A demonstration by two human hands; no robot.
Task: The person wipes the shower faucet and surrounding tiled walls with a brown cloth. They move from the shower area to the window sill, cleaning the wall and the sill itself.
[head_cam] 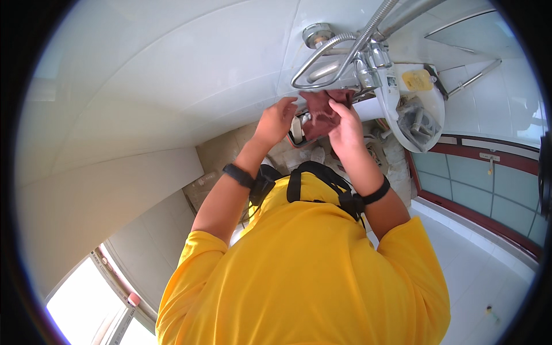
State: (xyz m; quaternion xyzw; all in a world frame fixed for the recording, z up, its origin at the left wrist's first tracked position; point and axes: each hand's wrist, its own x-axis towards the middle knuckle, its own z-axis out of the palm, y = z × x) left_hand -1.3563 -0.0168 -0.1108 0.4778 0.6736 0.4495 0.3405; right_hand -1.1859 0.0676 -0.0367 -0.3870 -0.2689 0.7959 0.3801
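A dark red cloth [320, 113] hangs in loose folds below the wall-mounted shower mixer. My right hand [346, 127] grips its right side, with the thumb over the fabric and the other fingers mostly hidden. To the left of the cloth is my left hand [276, 120], its fingers bent and apart, with nothing visible in them. Under the cloth, a dark-rimmed container [298, 143] is partly covered. A cream-coloured object [296, 129] shows inside it, beside smaller whitish items too small to tell.
Above my hands are the chrome shower mixer [368, 69] and its looping metal hose [297, 71]. At right, a white washbasin [436, 129] holds a yellow-filled bottle [417, 80] and a clear plastic bag [416, 120]. A red-framed glazed panel [465, 172] stands farther right.
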